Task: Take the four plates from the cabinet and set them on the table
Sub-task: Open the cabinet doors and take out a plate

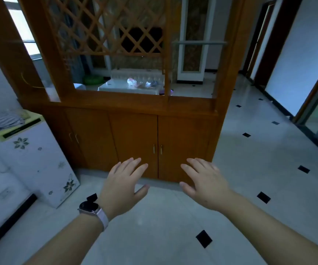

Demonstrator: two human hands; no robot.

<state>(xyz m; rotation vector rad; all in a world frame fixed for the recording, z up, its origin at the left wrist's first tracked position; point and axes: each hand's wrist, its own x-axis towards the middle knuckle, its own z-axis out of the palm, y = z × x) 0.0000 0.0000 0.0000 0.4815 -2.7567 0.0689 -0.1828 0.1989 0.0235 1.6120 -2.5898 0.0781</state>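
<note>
Just short of the wooden cabinet (pixel 135 134), I am holding both hands out over the tiled floor (pixel 154 217). Left hand (pixel 123 186): fingers are lying straight and spread, gripping nothing, with a watch (pixel 88 206) sitting on the wrist. Right hand (pixel 206 184): likewise spread and loose, carrying nothing. Neither is touching the cabinet. Cabinet doors (pixel 181 146): all are sitting closed, the middle pair's small handles (pixel 154 149) lying straight ahead of my fingertips. Plates: none are showing anywhere; I am judging that they are lying behind those doors, though behind which pair I cannot tell. Table (pixel 116 86): showing through the opening above the cabinet, in the room beyond, carrying some small clutter but no plates that I can make out. Progress: nothing is done yet; opening a door, lifting out four plates and carrying them round are all remaining.
</note>
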